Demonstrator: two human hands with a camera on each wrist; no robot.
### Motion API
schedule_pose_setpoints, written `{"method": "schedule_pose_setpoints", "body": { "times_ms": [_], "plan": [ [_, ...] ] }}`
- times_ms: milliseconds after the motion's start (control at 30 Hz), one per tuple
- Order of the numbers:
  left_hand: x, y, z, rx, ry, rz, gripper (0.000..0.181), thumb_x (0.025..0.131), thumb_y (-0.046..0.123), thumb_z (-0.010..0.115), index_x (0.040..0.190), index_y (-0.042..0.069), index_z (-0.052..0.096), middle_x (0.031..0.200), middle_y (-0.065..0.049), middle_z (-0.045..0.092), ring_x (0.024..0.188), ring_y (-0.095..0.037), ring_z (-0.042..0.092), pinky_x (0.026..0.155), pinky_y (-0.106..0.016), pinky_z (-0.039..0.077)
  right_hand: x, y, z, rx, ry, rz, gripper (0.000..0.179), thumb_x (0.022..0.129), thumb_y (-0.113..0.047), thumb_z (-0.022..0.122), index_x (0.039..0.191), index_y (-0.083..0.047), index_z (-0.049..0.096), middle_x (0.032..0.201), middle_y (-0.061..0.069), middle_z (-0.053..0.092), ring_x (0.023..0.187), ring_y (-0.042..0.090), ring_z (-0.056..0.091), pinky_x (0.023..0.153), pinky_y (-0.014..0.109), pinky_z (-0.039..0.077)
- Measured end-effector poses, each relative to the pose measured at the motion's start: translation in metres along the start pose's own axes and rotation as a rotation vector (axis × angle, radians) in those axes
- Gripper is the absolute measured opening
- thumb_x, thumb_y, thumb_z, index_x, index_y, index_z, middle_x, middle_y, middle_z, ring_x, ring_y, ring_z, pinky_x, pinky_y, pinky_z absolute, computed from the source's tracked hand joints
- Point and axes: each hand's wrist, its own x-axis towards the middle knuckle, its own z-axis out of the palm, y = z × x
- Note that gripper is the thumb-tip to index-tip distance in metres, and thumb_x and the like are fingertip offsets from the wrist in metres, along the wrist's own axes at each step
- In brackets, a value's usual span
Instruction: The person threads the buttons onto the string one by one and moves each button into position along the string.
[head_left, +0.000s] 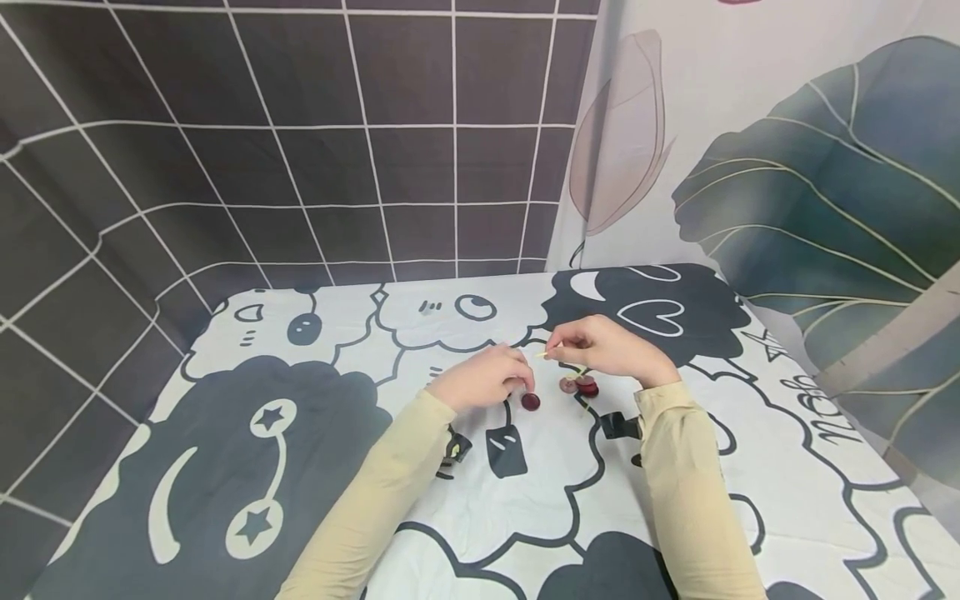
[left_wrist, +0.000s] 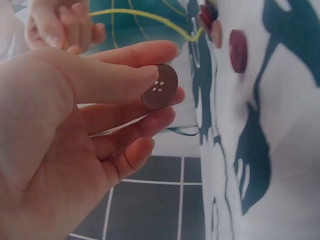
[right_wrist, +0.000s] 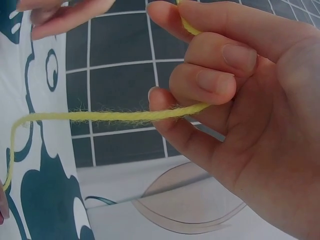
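Observation:
My left hand [head_left: 486, 377] pinches a round brown button [left_wrist: 162, 89] between thumb and fingers; several small holes show in its face. Just below those fingers a dark red button [head_left: 531, 402] lies on the patterned cloth. Yellow yarn [right_wrist: 120, 116] is held in my right hand [head_left: 606, 347], its tip pinched between thumb and index finger and its length running under the curled fingers. The yarn leads down to a small group of red and pinkish buttons [head_left: 587, 387] on the cloth. In the head view the brown button is hidden by the left hand.
A white and dark grey cartoon-print cloth [head_left: 525, 525] covers the surface. Behind it hangs a dark grid-patterned sheet [head_left: 405, 167], and a leaf-print curtain [head_left: 750, 100] is at the right. Black bands with cameras sit around both wrists.

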Motion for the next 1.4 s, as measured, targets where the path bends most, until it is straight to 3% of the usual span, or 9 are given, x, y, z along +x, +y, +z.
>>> {"method": "schedule_pose_setpoints", "body": {
  "times_ms": [467,733,833,1067,1233,1400],
  "plan": [
    [-0.005,-0.001,-0.018,0.019,0.062,0.041,0.022,0.093,0.003,0.057,0.106,0.01,0.073,0.105,-0.003,0.068,0.096,-0.016,0.064,0.09,-0.027,0.049,-0.003,0.002,-0.001,-0.003,0.005,0.021,0.009,0.091,-0.011,0.062,0.093,-0.01,0.071,0.063,-0.008,0.046,0.052,0.003,0.039,0.054,0.021,0.037],
    [-0.008,0.001,-0.023,0.017,0.069,-0.047,0.034,0.096,0.009,0.054,0.13,0.009,0.057,0.102,0.0,0.065,0.101,-0.015,0.061,0.098,-0.037,0.043,-0.005,0.004,-0.001,0.004,-0.001,0.021,0.009,0.092,-0.01,0.061,0.092,-0.01,0.071,0.063,-0.008,0.045,0.052,0.004,0.04,0.054,0.022,0.037],
    [-0.008,0.0,-0.023,0.006,0.09,-0.043,0.039,0.094,0.007,0.057,0.133,0.007,0.054,0.1,0.0,0.061,0.097,-0.013,0.058,0.1,-0.034,0.043,-0.006,0.003,-0.001,0.011,0.0,0.022,0.01,0.092,-0.01,0.061,0.093,-0.009,0.071,0.064,-0.006,0.048,0.053,0.004,0.04,0.054,0.022,0.037],
    [-0.011,-0.003,-0.028,-0.002,0.184,0.025,0.028,0.089,0.006,0.066,0.117,0.005,0.066,0.099,-0.003,0.057,0.091,-0.014,0.057,0.089,-0.027,0.047,-0.006,0.002,-0.004,0.023,0.011,0.006,0.009,0.092,-0.011,0.062,0.092,-0.012,0.071,0.062,-0.006,0.044,0.051,0.002,0.038,0.053,0.022,0.036],
    [-0.012,-0.001,-0.031,-0.018,0.212,0.01,0.021,0.088,0.01,0.069,0.109,0.01,0.067,0.098,-0.001,0.056,0.091,-0.013,0.055,0.091,-0.029,0.045,-0.005,-0.002,-0.005,0.033,0.001,0.005,0.009,0.092,-0.011,0.062,0.093,-0.012,0.071,0.063,-0.006,0.043,0.052,0.003,0.039,0.054,0.022,0.037],
    [-0.014,0.001,-0.033,0.026,0.238,0.003,0.022,0.086,0.014,0.072,0.107,0.013,0.065,0.097,0.002,0.056,0.093,-0.014,0.053,0.095,-0.036,0.041,-0.004,-0.005,-0.005,0.041,-0.006,0.006,0.009,0.092,-0.01,0.061,0.093,-0.012,0.07,0.064,-0.005,0.045,0.053,0.004,0.041,0.056,0.022,0.039]
  ]
}}
